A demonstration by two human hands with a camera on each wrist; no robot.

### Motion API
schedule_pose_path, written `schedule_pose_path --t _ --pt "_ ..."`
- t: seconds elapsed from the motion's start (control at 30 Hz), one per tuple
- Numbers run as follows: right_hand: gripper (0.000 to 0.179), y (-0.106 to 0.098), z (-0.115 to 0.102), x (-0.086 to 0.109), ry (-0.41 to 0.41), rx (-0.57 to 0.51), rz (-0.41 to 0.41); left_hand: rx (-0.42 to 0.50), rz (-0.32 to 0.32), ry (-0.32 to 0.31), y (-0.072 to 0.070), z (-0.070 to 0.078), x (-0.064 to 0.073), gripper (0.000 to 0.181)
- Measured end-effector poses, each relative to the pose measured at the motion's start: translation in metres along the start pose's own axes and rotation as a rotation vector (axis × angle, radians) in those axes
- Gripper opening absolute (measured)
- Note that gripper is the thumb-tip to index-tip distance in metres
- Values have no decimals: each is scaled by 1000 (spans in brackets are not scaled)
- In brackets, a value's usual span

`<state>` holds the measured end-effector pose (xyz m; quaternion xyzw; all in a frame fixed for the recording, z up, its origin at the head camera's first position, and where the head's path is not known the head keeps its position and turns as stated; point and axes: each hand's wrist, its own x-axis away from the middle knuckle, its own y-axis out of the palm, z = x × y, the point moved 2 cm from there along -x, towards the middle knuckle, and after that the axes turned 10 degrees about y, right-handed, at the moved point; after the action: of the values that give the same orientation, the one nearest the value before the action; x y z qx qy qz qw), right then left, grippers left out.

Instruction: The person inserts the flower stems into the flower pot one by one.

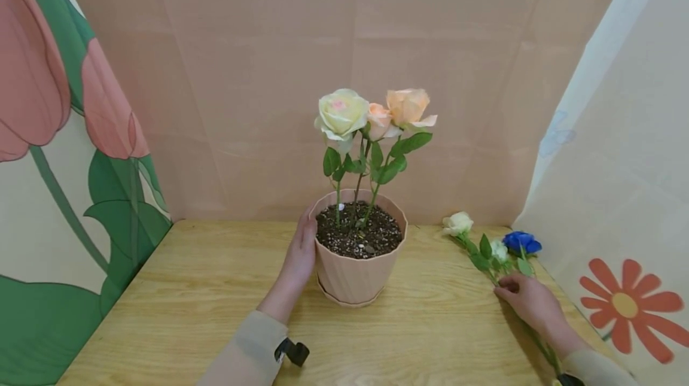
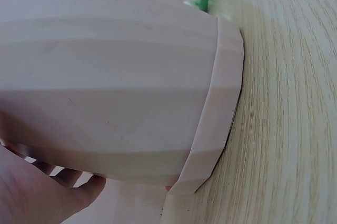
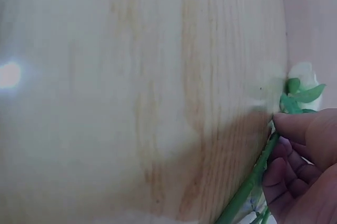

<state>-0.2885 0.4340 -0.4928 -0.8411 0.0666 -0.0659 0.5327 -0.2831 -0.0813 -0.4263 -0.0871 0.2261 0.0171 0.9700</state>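
Note:
A pink ribbed flower pot [image 1: 352, 275] stands upright on its saucer, filled with dark soil [image 1: 371, 236]. A pale cream rose [image 1: 341, 114] and two peach roses [image 1: 408, 108] rise from it. My left hand [image 1: 302, 248] rests against the pot's left side by the rim; the left wrist view has its fingers [image 2: 84, 192] along the pot wall. On the right, my right hand [image 1: 533, 302] pinches a green stem [image 3: 245, 190] between thumb and forefinger. Beyond that hand lie a white rose [image 1: 457, 224], a smaller whitish bloom [image 1: 499, 250] and a blue rose [image 1: 522, 243].
The wooden table [image 1: 215, 290] meets a pink cloth backdrop [image 1: 258, 75] behind the pot. A tulip-print panel [image 1: 48, 224] borders the left side. Close to my right hand stands a pale panel with a red printed flower [image 1: 624, 305].

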Motion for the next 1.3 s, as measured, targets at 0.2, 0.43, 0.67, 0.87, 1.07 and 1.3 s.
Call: schedule_pose_path --t 0.2,0.43,0.67,0.87,1.07,1.3 --pt "34 -2 3 3 -10 -23 5 36 -8 2 1 0 0 59" --pt "40 -12 -5 9 11 -99 -37 2 6 -17 0 -2 1 60" --pt "40 -26 -24 20 -16 -156 5 18 -3 2 -1 -2 0 60" --pt "50 -38 -44 28 -23 -207 9 27 -10 16 0 -4 -2 60" --pt "52 -46 -62 36 -58 -285 41 46 -12 21 0 -4 -2 61" --pt "47 -56 -84 49 -107 -347 115 48 -13 23 1 -2 -2 62"
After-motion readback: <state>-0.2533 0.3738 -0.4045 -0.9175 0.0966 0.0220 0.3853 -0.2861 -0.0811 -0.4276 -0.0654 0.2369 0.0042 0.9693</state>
